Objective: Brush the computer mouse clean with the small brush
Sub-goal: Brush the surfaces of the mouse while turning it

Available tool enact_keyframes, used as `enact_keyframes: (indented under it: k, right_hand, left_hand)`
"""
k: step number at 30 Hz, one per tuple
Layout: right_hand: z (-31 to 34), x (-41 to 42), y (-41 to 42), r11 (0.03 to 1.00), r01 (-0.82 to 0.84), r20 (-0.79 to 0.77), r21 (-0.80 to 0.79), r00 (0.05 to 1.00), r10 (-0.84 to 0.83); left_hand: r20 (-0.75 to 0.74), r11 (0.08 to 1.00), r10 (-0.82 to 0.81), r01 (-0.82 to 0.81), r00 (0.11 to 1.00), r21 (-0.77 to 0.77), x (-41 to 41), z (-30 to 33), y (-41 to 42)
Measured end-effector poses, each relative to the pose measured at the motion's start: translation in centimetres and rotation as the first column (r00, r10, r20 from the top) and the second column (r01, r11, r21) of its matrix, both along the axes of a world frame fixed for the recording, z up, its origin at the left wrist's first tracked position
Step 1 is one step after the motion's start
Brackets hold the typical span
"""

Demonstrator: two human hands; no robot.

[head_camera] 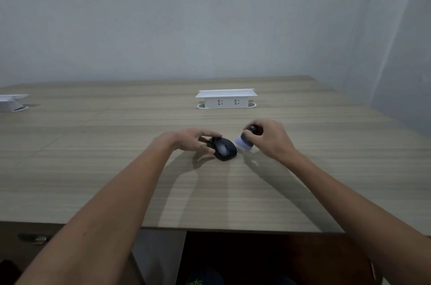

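Observation:
A black computer mouse [224, 149] lies on the wooden desk [116, 168] a little past its middle. My left hand [189, 141] holds the mouse from its left side, thumb and fingers on its far and near edges. My right hand [270, 136] grips a small brush [245, 142] with a dark round handle and pale bristles. The bristles point down and left, just right of the mouse, close to its right edge. Whether the bristles touch the mouse I cannot tell.
A white pop-up socket box [225, 99] stands on the desk behind the hands. Another white box [11, 101] sits at the far left edge. A grey wall rises behind the desk. The desk's near edge [210, 228] runs below my forearms.

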State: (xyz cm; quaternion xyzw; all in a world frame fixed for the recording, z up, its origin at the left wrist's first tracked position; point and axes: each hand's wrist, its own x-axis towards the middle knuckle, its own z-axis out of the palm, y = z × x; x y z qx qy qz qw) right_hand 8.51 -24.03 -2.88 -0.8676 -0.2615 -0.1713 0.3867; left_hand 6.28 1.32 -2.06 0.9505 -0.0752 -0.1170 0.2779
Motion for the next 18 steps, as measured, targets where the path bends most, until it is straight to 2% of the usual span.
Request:
enact_keyframes:
  k: [2, 4, 8, 11, 13, 16, 18]
  right_hand:
    - [-0.4, -0.6, 0.2, 0.996, -0.081, -0.001, 0.023, 0.997, 0.081]
    - [-0.9, -0.8, 0.4, 0.988, -0.149, -0.033, -0.025, 0.988, 0.149]
    - [-0.9, 0.0, -0.5, 0.998, -0.032, -0.008, -0.049, 0.999, 0.032]
    - [-0.8, -0.3, -0.7, 0.993, -0.110, 0.018, -0.029, 0.994, 0.111]
    - [-0.8, -0.6, -0.3, 0.982, -0.172, -0.001, -0.080, 0.985, 0.173]
    - [-0.3, 0.0, -0.2, 0.984, -0.086, 0.058, -0.159, 0.994, 0.096]
    - [-0.1, 0.0, -0.2, 0.986, -0.099, 0.083, -0.134, 0.990, 0.111]
  left_hand:
    - [0.019, 0.998, -0.021, 0.020, 1.000, 0.052, 0.6, 0.0, 0.1]
    - [0.032, 0.995, -0.034, 0.031, 0.999, 0.092, 1.1, 0.1, 0.0]
    - [0.048, 0.996, -0.007, 0.003, 0.999, 0.087, 1.3, -0.1, -0.1]
    - [0.087, 0.999, 0.002, -0.006, 0.996, 0.044, 1.2, -0.7, 0.0]
    - [0.097, 1.000, 0.005, -0.006, 0.995, 0.012, 1.3, -0.8, 0.0]
    - [0.079, 1.000, 0.008, -0.008, 0.997, -0.003, 1.2, -0.8, 0.0]
    - [0.073, 1.000, 0.003, -0.003, 0.997, 0.000, 1.3, -0.8, 0.0]
